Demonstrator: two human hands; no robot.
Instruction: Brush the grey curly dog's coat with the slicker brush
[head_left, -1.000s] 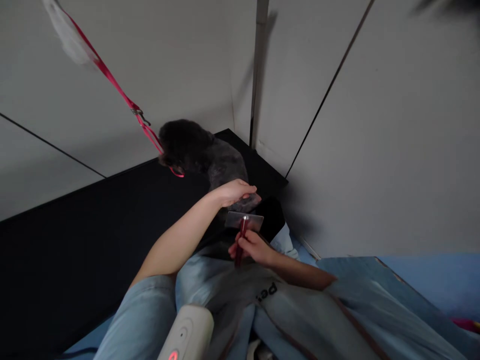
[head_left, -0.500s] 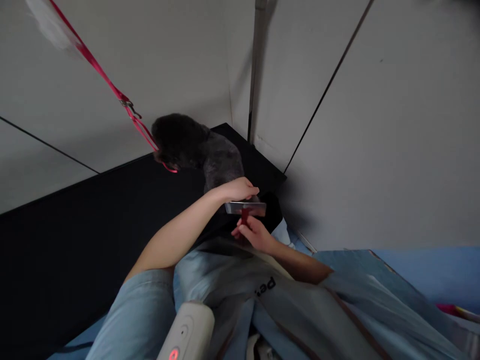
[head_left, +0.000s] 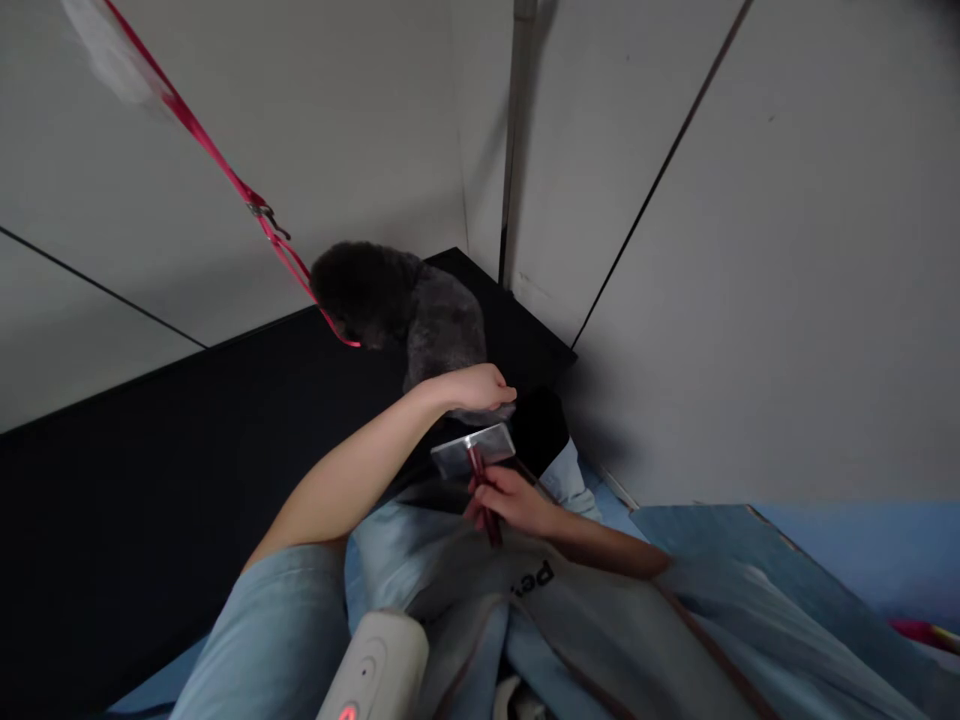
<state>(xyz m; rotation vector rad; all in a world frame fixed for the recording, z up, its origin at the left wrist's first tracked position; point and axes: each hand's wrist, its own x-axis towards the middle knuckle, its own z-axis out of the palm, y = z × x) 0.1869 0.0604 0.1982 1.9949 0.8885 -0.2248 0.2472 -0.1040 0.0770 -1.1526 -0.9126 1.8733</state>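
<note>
The dog (head_left: 420, 310) stands at the bench's (head_left: 187, 450) far corner; the left hand (head_left: 472, 388) lies on its rump, grip hard to tell, the right hand (head_left: 517, 500) closed round a slicker brush (head_left: 474, 452) just off the coat, brushing seemingly unfinished at the rear

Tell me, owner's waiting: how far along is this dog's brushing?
Done: small dark grey dog clipped to red leash on black table. In hand: left hand rests on its rump, right hand holds red-handled metal slicker brush close below. Left: unbrushed coat cannot be told apart.
</note>
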